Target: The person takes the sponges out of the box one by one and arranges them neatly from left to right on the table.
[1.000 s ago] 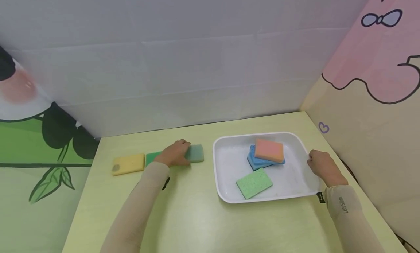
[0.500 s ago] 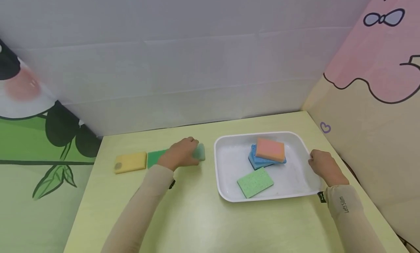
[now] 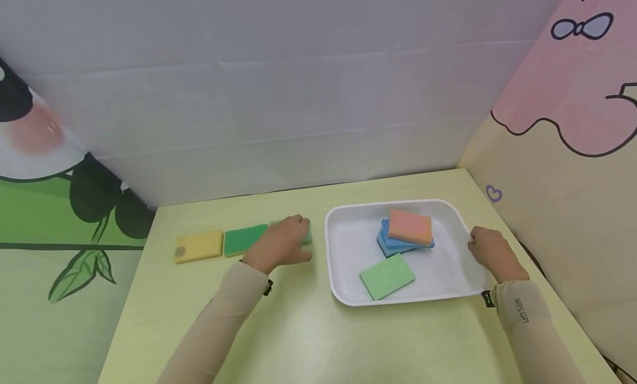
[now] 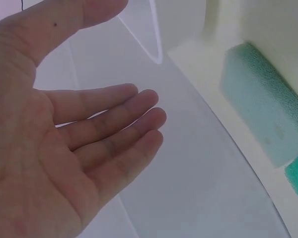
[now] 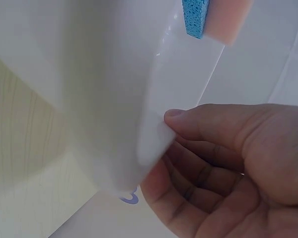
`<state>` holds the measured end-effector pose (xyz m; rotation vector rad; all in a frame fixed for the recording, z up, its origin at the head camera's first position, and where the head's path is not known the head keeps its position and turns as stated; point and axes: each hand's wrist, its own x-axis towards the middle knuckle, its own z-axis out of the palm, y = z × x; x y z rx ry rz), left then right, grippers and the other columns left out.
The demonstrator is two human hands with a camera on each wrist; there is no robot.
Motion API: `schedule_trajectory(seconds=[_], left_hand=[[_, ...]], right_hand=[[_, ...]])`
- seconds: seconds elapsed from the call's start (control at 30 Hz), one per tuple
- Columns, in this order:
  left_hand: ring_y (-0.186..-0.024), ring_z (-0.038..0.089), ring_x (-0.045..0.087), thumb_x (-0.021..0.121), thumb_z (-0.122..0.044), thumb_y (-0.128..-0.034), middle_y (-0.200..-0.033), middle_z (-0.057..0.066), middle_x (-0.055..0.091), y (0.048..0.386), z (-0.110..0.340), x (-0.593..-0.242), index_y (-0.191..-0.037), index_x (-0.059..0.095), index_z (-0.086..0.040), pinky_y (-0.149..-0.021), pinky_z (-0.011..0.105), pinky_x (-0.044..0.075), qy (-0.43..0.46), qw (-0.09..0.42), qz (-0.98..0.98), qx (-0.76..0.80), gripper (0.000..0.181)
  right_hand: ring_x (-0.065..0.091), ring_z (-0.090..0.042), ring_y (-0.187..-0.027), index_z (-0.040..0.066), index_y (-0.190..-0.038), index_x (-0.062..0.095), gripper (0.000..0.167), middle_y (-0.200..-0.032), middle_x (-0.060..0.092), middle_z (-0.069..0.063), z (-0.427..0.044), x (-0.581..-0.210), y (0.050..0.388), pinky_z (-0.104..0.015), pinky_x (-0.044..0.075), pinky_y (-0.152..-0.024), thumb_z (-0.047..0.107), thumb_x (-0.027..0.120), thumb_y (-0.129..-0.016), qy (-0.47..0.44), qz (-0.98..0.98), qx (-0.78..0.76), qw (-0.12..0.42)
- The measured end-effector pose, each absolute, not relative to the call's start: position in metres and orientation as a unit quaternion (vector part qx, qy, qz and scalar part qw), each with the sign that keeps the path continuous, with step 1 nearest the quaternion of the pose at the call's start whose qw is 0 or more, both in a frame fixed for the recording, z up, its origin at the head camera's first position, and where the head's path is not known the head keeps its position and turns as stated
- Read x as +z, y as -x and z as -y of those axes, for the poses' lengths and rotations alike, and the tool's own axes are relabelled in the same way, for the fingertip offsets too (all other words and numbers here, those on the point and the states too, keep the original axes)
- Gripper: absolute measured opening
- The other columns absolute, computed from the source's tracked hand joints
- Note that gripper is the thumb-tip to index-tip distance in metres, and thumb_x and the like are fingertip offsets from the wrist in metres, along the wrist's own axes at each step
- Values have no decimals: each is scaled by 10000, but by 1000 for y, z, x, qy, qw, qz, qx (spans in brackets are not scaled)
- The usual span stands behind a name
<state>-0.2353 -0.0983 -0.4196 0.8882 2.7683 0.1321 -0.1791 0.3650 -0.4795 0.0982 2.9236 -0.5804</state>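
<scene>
In the head view my left hand (image 3: pixel 280 245) is over the pale green sponge (image 3: pixel 307 232), partly hiding it. The left wrist view has the left hand (image 4: pixel 84 129) with fingers extended and nothing in its palm, apart from the pale sponge (image 4: pixel 263 109). A green sponge (image 3: pixel 244 239) and a yellow sponge (image 3: pixel 199 246) lie in line to the left. My right hand (image 3: pixel 495 255) pinches the right rim of the white tray (image 3: pixel 343 257); in the right wrist view the right hand (image 5: pixel 223 163) has its thumb on the rim.
Inside the tray, an orange-pink sponge (image 3: pixel 410 227) rests on blue sponges (image 3: pixel 389 248), and a light green sponge (image 3: pixel 387 277) lies nearer the front. The yellowish table (image 3: pixel 308 334) meets a pale wall (image 3: pixel 298 107) behind and a patterned wall (image 3: pixel 572 218) at right.
My left hand has shifted right and slightly nearer the front, uncovering more of the green sponge. The right hand stays on the tray rim, and the tray holds its place.
</scene>
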Motion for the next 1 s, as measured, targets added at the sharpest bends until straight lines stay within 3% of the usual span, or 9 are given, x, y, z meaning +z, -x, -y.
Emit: schedule_trajectory(seconds=[0.13,0.37,0.87,1.0], left_hand=[[-849,219,538,749,-260,-800,-987,86,570,236,96,-419,-1128,598,25,-738,370,504,-311,109,-943,41,460],[-807,226,546,729,-264,-811,-942,88,572,247,81,-422,-1031,607,-6,-699,359,496,-321,92,-941,51,360],[-936,191,551,707,-393,-898,-1101,82,587,264,-4,-420,-1243,590,-13,-762,331,520,-345,106,-933,11,527],[-924,166,538,708,-420,-898,-1093,61,582,269,-24,-424,-1236,594,-29,-747,306,519,-360,101,-927,0,529]], right_hand=[[612,-304,-683,-136,-940,558,126,-837,628,-252,-365,-481,180,-420,520,-568,-15,526,-930,-34,-976,-198,80],[608,-301,-677,-132,-929,559,117,-823,625,-238,-365,-480,179,-419,517,-564,-20,524,-930,-35,-977,-195,76],[624,-309,-687,-134,-958,564,132,-853,632,-262,-364,-481,179,-422,530,-573,-12,522,-933,-49,-974,-204,83],[629,-308,-690,-137,-976,565,134,-864,634,-267,-363,-481,180,-415,536,-570,-15,525,-936,-53,-972,-211,84]])
